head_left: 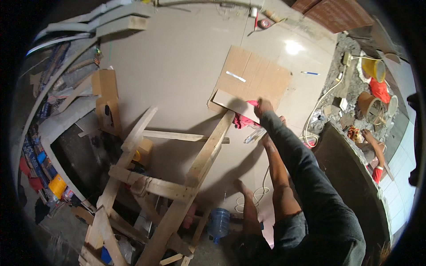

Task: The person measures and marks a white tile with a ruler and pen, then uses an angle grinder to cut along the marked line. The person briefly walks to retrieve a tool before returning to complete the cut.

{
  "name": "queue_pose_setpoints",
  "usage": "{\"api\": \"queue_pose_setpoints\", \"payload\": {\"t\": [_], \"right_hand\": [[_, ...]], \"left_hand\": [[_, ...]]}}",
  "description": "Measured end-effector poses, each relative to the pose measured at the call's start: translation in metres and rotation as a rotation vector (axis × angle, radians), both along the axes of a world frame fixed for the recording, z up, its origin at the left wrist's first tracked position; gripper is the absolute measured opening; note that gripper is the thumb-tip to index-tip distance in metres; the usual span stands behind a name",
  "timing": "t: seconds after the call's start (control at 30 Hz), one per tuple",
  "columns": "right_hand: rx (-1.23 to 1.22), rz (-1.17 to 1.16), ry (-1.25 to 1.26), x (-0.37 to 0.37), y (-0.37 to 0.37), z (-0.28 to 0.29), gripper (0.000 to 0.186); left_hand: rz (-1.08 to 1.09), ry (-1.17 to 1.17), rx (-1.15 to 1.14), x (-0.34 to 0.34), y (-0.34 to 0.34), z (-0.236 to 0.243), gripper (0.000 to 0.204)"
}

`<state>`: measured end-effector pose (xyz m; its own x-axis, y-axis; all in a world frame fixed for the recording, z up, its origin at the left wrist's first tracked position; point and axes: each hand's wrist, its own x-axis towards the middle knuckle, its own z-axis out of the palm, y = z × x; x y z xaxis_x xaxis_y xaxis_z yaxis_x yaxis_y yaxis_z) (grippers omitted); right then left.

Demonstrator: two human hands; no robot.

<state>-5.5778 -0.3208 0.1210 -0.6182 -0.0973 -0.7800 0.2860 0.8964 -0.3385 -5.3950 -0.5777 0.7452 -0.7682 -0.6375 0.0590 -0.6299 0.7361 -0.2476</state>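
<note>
Head view: mid-frame, handling pale strip (234,104) by pink cloth (242,121), seemingly midway; can't tell remainder, grip of gray-sleeved hand (265,106) or other hand

Around you, the floor (173,57) is laid in large, glossy pale tiles, with a bright glare (293,47) near its far right corner. Its right edge meets grey rubble (348,43); closer to you is a dark partition (350,179), with pale tiling (403,190) beyond. A rough wooden frame (205,162) occupies your near left, where light fades.
</note>
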Motion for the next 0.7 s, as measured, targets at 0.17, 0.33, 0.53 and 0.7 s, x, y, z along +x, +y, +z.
{"api": "queue_pose_setpoints", "payload": {"t": [0.17, 0.33, 0.53, 0.7], "right_hand": [[-0.045, 0.065, 0.220, -0.064, -0.072, -0.095, 0.034], [0.043, 0.301, 0.357, -0.066, -0.086, -0.139, 0.033], [0.127, 0.394, 0.261, -0.047, -0.071, -0.143, 0.038], [-0.053, 0.151, -0.023, 0.032, -0.002, -0.123, 0.039]], "left_hand": [[-0.007, -0.064, 0.021, -0.023, 0.007, -0.052, 0.079], [0.030, -0.114, 0.034, -0.030, 0.015, -0.077, 0.080], [0.061, -0.135, 0.016, -0.027, 0.018, -0.070, 0.081], [0.043, -0.059, 0.013, -0.026, 0.018, -0.053, 0.083]]}}
